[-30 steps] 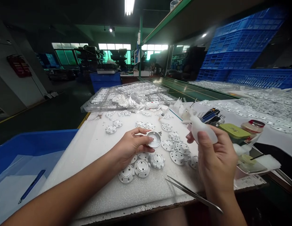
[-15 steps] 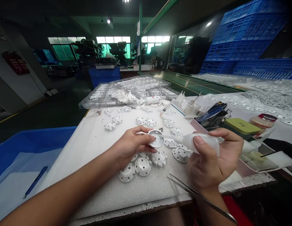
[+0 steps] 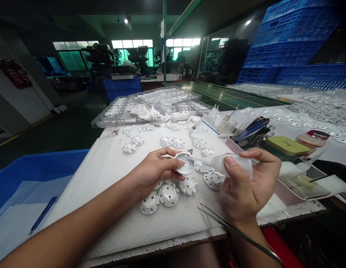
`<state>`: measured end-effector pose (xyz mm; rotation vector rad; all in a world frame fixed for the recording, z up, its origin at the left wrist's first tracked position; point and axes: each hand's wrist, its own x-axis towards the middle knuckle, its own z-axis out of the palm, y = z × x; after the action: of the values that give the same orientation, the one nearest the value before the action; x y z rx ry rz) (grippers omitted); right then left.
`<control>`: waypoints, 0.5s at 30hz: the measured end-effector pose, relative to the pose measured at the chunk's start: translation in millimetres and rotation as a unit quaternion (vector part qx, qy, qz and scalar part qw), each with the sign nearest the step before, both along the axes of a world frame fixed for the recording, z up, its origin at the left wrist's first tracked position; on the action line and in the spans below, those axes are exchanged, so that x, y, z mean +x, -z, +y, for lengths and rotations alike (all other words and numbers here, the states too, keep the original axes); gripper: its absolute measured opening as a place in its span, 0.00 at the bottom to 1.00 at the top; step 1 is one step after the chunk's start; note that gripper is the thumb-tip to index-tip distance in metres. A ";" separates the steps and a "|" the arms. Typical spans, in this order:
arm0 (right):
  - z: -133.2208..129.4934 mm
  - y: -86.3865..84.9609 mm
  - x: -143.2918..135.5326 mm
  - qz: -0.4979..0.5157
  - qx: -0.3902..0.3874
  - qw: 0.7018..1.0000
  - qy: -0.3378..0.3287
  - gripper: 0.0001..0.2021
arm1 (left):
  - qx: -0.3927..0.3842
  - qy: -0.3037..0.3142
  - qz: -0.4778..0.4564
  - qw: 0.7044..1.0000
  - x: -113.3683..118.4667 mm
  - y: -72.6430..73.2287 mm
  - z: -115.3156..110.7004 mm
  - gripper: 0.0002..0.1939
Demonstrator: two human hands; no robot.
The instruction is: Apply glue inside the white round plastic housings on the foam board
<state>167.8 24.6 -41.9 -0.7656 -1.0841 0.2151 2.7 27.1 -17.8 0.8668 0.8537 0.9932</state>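
Note:
Between the thumb and fingers of my left hand (image 3: 159, 167) is a round silver-grey part (image 3: 186, 168), its hollow side turned up toward me. My right hand (image 3: 249, 182) is closed round a translucent white squeeze bottle (image 3: 221, 163) lying nearly level. The bottle's thin nozzle reaches left into the hollow of the part; whether its tip touches is too small to tell. Metal tweezers (image 3: 226, 222) stick out of my right hand's lower side, points toward the foam. Several similar round parts (image 3: 169, 195) lie below and beside my hands on the white foam sheet (image 3: 117, 230).
Clear trays of small parts (image 3: 114, 111) stand at the back of the table. To the right is a tool box (image 3: 284, 190) with a yellow-green lidded container (image 3: 287, 145) near it. A blue bin (image 3: 75, 160) sits left; blue crates (image 3: 290, 41) rise at the far right.
The right hand and bottle have shifted slightly left, bringing the nozzle further over the round part. The left hand keeps its hold, and the part is tipped a little differently.

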 end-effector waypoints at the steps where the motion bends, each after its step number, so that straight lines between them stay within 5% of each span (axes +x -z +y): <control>1: -0.2 0.4 0.2 -0.008 -0.012 1.000 0.005 0.10 | 0.001 0.001 0.000 1.000 0.0 0.3 0.0 0.11; 15: -1.3 1.5 -0.6 0.007 0.001 1.000 0.011 0.10 | -0.003 0.003 0.004 1.000 -0.2 0.2 0.3 0.11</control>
<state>167.2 23.3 -43.4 -0.7730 -1.0631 0.2005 2.5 27.5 -18.0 0.8684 0.8592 0.9813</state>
